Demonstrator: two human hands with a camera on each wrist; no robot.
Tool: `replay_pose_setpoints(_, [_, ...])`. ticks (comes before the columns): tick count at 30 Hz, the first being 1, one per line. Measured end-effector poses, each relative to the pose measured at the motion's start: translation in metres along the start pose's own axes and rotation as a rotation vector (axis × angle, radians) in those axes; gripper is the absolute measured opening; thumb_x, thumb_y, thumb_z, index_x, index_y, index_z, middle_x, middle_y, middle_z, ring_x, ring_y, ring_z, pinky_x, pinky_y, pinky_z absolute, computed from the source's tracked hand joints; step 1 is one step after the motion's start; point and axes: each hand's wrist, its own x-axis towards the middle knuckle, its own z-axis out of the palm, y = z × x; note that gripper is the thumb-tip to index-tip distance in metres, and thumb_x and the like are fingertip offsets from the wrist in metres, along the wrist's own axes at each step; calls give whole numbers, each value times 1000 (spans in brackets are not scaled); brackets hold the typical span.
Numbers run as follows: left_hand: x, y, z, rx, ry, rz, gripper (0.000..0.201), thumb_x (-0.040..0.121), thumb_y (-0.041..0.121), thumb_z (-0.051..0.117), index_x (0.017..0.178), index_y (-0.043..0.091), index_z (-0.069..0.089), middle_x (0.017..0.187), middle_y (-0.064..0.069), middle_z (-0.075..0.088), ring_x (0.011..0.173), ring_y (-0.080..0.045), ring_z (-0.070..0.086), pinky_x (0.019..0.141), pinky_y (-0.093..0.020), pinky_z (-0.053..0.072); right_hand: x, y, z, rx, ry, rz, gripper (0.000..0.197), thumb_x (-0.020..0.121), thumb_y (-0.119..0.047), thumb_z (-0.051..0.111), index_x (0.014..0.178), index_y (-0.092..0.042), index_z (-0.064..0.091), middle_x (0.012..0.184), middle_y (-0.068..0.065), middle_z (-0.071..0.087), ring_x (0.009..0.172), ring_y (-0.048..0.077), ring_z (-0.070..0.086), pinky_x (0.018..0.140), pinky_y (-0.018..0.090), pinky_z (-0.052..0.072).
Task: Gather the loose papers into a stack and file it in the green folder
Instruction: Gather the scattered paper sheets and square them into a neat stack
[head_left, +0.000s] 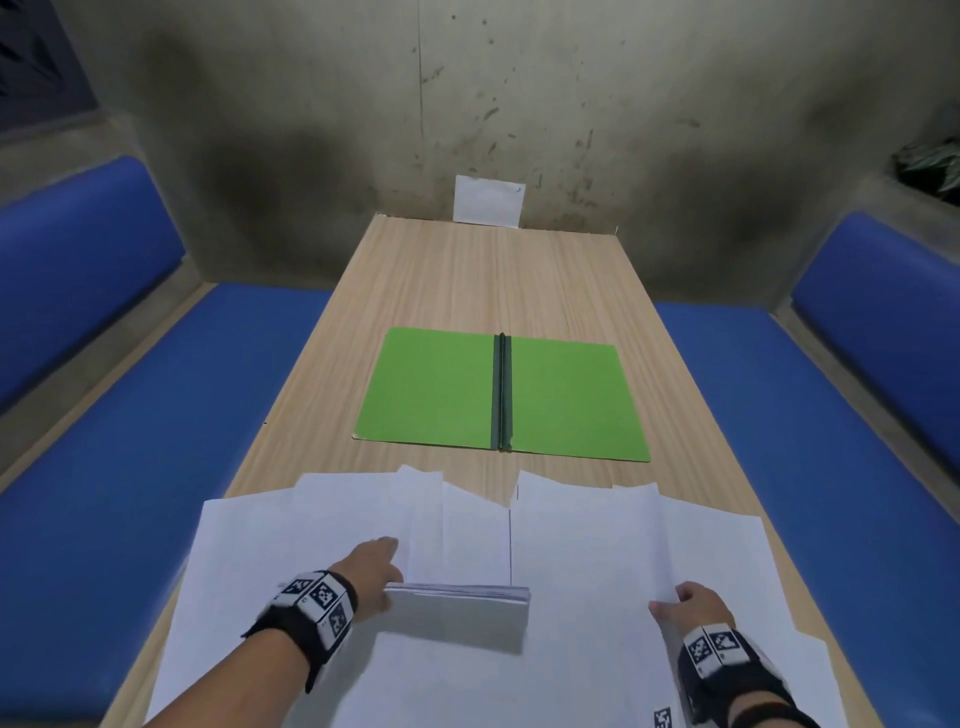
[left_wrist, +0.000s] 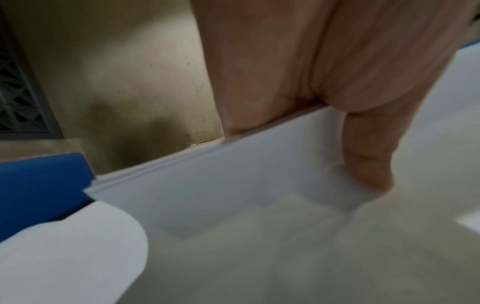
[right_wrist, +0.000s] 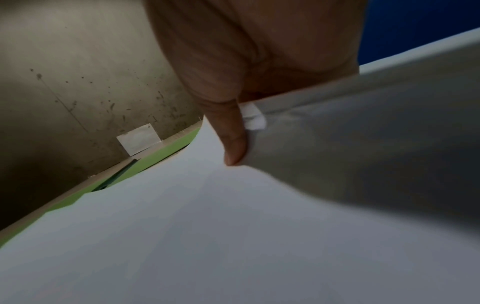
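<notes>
The green folder (head_left: 436, 389) (right_wrist: 158, 158) lies open flat mid-table, its dark spine running away from me. Loose white papers (head_left: 587, 540) (right_wrist: 182, 226) fan across the near end of the table. My left hand (head_left: 384, 569) (left_wrist: 298, 92) grips a small paper stack (head_left: 460, 610) (left_wrist: 233, 185) by its left end and holds it on edge above the loose sheets, thumb on the near face. My right hand (head_left: 683, 603) (right_wrist: 233, 115) pinches the near edge of a raised sheet (head_left: 662, 540) (right_wrist: 363, 144) at the right of the spread.
The wooden table (head_left: 467, 270) runs away from me to a stained concrete wall, where a white card (head_left: 488, 201) is fixed. Blue padded benches (head_left: 130, 441) (head_left: 810, 441) flank both long sides. A dark bag (head_left: 930, 166) sits on the far right ledge.
</notes>
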Motion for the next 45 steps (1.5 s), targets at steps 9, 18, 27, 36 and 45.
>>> replay_pose_setpoints(9, [-28, -2, -35, -221, 86, -41, 11, 89, 19, 47, 91, 18, 58, 104, 1, 60, 96, -18, 54, 78, -23, 38, 3, 8, -16, 97, 130, -72, 10, 89, -6, 44, 84, -5, 53, 81, 13, 54, 78, 29, 52, 72, 29, 38])
replay_pose_setpoints(18, [-74, -79, 1, -1094, 259, -468, 53, 75, 21, 66, 123, 4, 51, 113, -19, 65, 100, -35, 62, 91, -42, 47, -2, 19, -4, 158, -9, 91, 23, 86, -4, 48, 102, 8, 61, 90, 19, 57, 95, 35, 59, 76, 30, 40])
replay_pose_setpoints(27, [-69, -73, 33, -1121, 277, -911, 36, 61, 4, 67, 74, 4, 33, 73, -4, 31, 66, -20, 31, 68, -37, 10, -12, 5, -5, 204, 0, 0, 7, 87, -3, 47, 85, -1, 53, 90, 17, 57, 84, 32, 53, 78, 33, 41])
replay_pose_setpoints(36, [-82, -74, 23, -844, 416, -807, 19, 72, 21, 61, 87, 10, 57, 103, -17, 60, 86, -34, 56, 69, -32, 44, -24, 2, -28, 448, -162, -33, 2, 86, -1, 58, 84, -2, 59, 76, 10, 59, 67, 23, 55, 57, 28, 41])
replay_pose_setpoints(45, [-89, -67, 1, -977, 547, -510, 17, 92, 17, 46, 109, 16, 47, 96, -11, 62, 82, -29, 60, 76, -39, 47, -21, 5, -1, 238, -92, -51, 34, 86, 1, 52, 120, 9, 54, 106, 23, 59, 92, 29, 51, 81, 34, 39])
